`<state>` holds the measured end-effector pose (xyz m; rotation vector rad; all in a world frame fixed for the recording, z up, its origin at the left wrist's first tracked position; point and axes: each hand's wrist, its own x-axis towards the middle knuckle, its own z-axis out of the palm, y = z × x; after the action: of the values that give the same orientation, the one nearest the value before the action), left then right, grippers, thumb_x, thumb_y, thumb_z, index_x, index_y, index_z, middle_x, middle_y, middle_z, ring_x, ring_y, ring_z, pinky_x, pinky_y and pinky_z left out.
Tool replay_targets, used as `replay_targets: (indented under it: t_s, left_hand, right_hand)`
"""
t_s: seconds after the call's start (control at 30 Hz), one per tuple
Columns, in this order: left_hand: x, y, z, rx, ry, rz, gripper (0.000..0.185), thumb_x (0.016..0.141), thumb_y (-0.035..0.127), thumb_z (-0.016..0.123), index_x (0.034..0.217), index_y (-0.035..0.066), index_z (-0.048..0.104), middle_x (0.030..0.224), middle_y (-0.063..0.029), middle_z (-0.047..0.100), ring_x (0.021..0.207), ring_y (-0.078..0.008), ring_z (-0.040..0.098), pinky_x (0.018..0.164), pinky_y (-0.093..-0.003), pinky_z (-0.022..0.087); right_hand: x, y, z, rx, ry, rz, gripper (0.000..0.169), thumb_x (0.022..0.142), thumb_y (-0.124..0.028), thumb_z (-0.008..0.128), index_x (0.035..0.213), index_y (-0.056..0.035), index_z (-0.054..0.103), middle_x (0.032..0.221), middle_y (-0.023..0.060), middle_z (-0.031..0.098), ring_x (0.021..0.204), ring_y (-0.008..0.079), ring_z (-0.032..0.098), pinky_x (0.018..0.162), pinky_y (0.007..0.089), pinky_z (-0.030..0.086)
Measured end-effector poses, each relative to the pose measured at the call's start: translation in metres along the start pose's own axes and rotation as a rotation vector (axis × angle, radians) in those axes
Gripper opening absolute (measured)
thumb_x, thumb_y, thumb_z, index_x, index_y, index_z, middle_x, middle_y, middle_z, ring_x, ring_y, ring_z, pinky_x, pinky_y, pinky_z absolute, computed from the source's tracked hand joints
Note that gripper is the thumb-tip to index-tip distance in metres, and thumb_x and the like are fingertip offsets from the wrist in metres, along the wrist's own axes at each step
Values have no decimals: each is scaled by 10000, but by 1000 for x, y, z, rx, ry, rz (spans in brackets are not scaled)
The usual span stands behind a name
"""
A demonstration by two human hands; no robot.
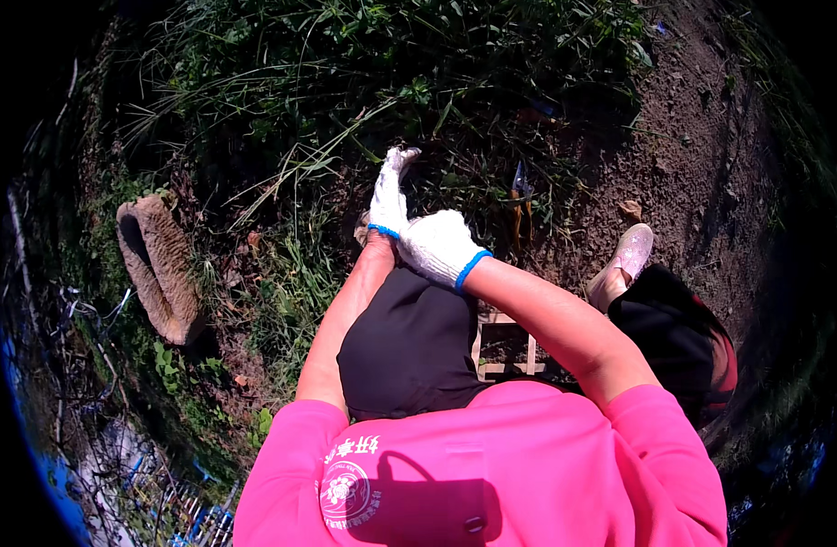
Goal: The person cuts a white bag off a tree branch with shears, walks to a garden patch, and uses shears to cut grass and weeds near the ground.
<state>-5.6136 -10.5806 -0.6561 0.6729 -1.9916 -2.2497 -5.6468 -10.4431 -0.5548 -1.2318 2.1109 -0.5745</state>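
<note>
White knitted gloves with blue cuffs cover both hands. My left hand [390,191] points away from me over the grass, fingers together and nearly straight, with nothing visible in it. Against its wrist and cuff rests my right hand [437,245], whose fingers are bent and mostly hidden, so its hold on the glove cannot be told. To the right of the hands, pruning shears with orange-yellow handles [520,208] lie on the ground among the grass, apart from both gloves.
Dense grass and weeds [391,68] grow ahead. Bare soil [699,150] stretches at the right, near my shoe [630,253]. A brown, rough-textured, hollow object [169,263] lies at the left. A slatted frame [507,368] shows between my legs. Twigs and pale litter are at lower left.
</note>
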Motion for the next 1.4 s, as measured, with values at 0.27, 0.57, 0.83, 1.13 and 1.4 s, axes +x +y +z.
replay_targets:
  t_s: [0.27,0.57,0.83,1.13,1.4]
  left_hand:
    - [8,29,24,-1124,311,-297,386,999,151,491,1347,-11,451,1388,-218,460,1315,-331,447,1121,-488,390]
    - [7,-7,-10,-354,283,-314,359,993,302,531,1148,-9,623,1128,-149,652,1052,-255,627,955,-400,501]
    - [41,-27,45,41,26,-898,687,854,574,665,1112,-61,615,1026,-161,675,866,-268,664,725,-352,548]
    - [45,-67,33,-387,127,-672,175,942,175,580,983,27,664,798,-56,626,661,-177,583,613,-303,481]
    - [-12,-34,-26,185,67,-496,179,927,158,573,848,31,671,753,-12,625,655,-125,555,607,-287,442]
  right_hand:
    - [-16,3,3,186,91,-74,186,847,-256,595,911,-100,675,754,184,640,738,356,656,626,455,522]
    - [-63,124,33,65,137,801,517,862,-533,618,988,-33,657,915,179,698,896,340,676,778,424,529]
    - [-59,178,60,138,36,985,487,722,-393,769,1012,-25,637,953,205,701,874,360,687,748,438,552]
    - [-109,219,25,328,65,869,493,731,-266,692,1155,-41,579,1009,194,690,953,343,671,827,397,511]
    - [-117,196,-5,1645,-18,781,386,747,-63,641,1128,-39,587,803,8,571,669,120,534,623,247,453]
